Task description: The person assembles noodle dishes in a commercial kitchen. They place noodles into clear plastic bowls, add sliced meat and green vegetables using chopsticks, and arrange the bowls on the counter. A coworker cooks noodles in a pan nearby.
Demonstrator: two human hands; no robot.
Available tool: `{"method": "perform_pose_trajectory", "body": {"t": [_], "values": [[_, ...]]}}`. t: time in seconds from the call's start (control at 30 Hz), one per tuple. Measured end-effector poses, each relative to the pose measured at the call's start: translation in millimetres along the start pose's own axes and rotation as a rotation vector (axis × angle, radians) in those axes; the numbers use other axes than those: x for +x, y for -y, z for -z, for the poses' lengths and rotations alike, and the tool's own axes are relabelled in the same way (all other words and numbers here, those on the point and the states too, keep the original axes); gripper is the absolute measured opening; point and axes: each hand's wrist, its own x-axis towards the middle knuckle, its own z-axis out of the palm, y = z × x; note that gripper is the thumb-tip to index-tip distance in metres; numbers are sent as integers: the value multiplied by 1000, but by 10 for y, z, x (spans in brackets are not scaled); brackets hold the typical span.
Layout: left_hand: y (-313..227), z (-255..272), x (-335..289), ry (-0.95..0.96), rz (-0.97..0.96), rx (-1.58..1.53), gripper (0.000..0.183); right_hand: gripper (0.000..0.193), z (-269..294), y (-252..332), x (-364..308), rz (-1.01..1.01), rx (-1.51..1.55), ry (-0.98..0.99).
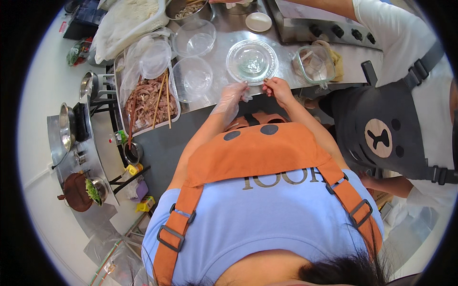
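Observation:
A clear round plastic container with a ridged clear lid (pixel 252 61) sits near the steel table's front edge, with something pale green showing through. At its near rim, my left hand (pixel 234 97) wears a thin clear glove, its fingers closed together and a loose bit of film hanging beside them. Bare and curled into a pinch, my right hand (pixel 278 89) meets the same rim a little farther right. The fingertips are small here, so the exact hold is hard to see. Left of the lid stand clear plastic bowls (pixel 192 76).
On the left, a tray of shredded meat (pixel 151 102) holds chopsticks. A square glass container (pixel 315 64) and a white dish (pixel 258 22) lie right and behind. Close at my right stands a co-worker in a dark apron (pixel 381 128), reaching across the far side near a stove (pixel 329 28).

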Motion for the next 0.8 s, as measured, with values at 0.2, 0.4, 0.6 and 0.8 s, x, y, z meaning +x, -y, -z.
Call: {"method": "perform_pose_trajectory", "body": {"t": [0.2,0.4,0.6,0.8], "values": [[-25,29,34,4,75,34,24,22,-107,-102,-16,46,142,-64],[-361,162,-296,97,201,414,32,36,-268,-122,-148,-149,-47,-49],[-936,1041,-1058,134,-123,152,24,26,-670,-133,-300,-264,-208,263],[-1380,2318,-644,-572,-80,168,14,20,-1160,15,-192,-185,-277,186]]}}
